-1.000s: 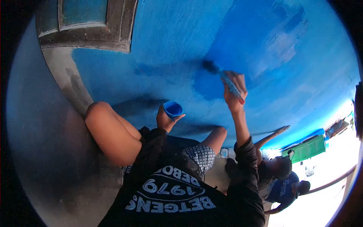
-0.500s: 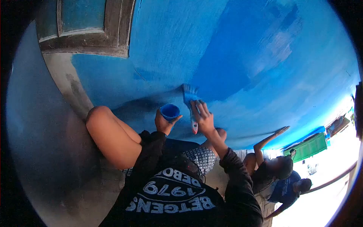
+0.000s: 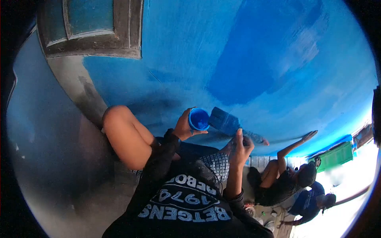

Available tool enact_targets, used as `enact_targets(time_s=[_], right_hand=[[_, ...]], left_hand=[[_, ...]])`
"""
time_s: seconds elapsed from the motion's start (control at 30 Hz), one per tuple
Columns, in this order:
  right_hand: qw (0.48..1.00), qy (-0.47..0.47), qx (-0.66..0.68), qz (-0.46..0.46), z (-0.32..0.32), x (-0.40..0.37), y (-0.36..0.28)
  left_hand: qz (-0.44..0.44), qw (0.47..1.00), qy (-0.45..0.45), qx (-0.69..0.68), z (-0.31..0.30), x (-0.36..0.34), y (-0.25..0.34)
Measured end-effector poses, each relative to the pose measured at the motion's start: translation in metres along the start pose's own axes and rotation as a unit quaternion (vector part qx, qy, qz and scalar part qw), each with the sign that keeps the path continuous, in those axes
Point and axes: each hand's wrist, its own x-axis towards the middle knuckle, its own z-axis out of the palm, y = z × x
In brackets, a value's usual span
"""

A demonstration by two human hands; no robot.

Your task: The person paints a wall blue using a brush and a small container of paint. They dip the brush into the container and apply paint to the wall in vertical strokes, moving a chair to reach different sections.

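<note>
My left hand (image 3: 183, 127) grips a small blue paint cup (image 3: 198, 119) held up near the blue-painted wall (image 3: 254, 59). My right hand (image 3: 241, 144) holds a wide paintbrush (image 3: 230, 123) by its handle. The blue-coated bristles rest right beside the cup's rim. A darker, fresh patch of blue (image 3: 254, 67) covers the wall above the brush. My bare knee (image 3: 119, 123) is raised to the left, and my black printed shirt (image 3: 182, 202) fills the bottom of the view.
A weathered wooden window frame (image 3: 95, 27) is set in the wall at upper left, above an unpainted grey strip (image 3: 75, 83). Two other people (image 3: 293, 182) crouch at lower right, one reaching a hand to the wall. A green container (image 3: 337, 156) stands beyond them.
My right hand has drawn the brush down off the wall, from the high right patch to the cup. The cup hand shifted slightly right.
</note>
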Motion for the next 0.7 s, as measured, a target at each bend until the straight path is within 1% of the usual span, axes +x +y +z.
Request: enact_targets(time_s=[0.03,0.07,0.1,0.13,0.17,0.2,0.27,0.33,0.37,0.4,0.47,0.5,0.53,0.6,0.63,0.67,0.7], right_hand=[[0.999,0.029,0.031,0.007,0.004,0.001,-0.006],[0.999,0.032,0.028,0.011,0.002,0.002,-0.003],[0.999,0.030,0.021,0.004,0.002,0.005,0.003],[0.999,0.028,0.016,-0.003,0.003,0.007,0.008],[0.999,0.029,0.017,0.002,0.004,0.006,0.013],[1.000,0.019,-0.010,0.015,0.005,0.004,0.017],[0.999,0.011,-0.039,0.034,0.005,0.001,0.030],[0.988,-0.075,-0.130,-0.030,0.000,0.003,0.043],[0.975,-0.089,-0.185,-0.087,-0.002,0.003,0.044],[0.976,-0.082,-0.182,-0.084,-0.004,0.004,0.045],[0.986,-0.029,-0.163,-0.036,-0.008,0.000,0.037],[0.988,-0.004,-0.156,-0.011,-0.008,-0.001,0.033],[0.987,0.001,-0.160,-0.005,-0.007,-0.003,0.027],[0.990,-0.021,-0.128,-0.048,0.000,-0.003,0.015],[0.990,-0.018,-0.132,-0.049,0.003,-0.005,0.010],[0.968,-0.043,-0.200,-0.144,0.008,-0.005,0.003],[0.932,-0.064,-0.268,-0.237,0.012,-0.004,-0.004]], left_hand=[[-0.042,0.992,-0.035,-0.117,-0.001,0.001,0.001],[-0.084,0.967,-0.066,-0.232,-0.002,0.003,0.002],[-0.087,0.966,-0.068,-0.232,-0.003,0.003,0.004],[-0.054,0.976,-0.075,-0.200,-0.011,0.005,0.017],[-0.022,0.982,-0.083,-0.167,-0.017,0.006,0.026],[-0.028,0.982,-0.085,-0.166,-0.018,0.006,0.027],[0.017,0.991,-0.075,-0.111,-0.020,0.009,0.028],[0.023,0.990,-0.082,-0.109,-0.026,0.011,0.035],[0.034,0.990,-0.086,-0.106,-0.027,0.015,0.036],[0.036,0.989,-0.094,-0.104,-0.027,0.017,0.034],[0.027,0.980,-0.072,-0.183,-0.027,0.012,0.031],[0.022,0.979,-0.079,-0.185,-0.027,0.010,0.028],[0.023,0.983,-0.079,-0.165,-0.027,0.010,0.027],[0.026,0.985,-0.077,-0.149,-0.023,0.008,0.022],[-0.043,0.969,-0.092,-0.224,-0.020,0.001,0.015],[-0.106,0.943,-0.109,-0.298,-0.017,0.002,0.011],[-0.097,0.941,-0.114,-0.305,-0.016,0.006,0.007]])
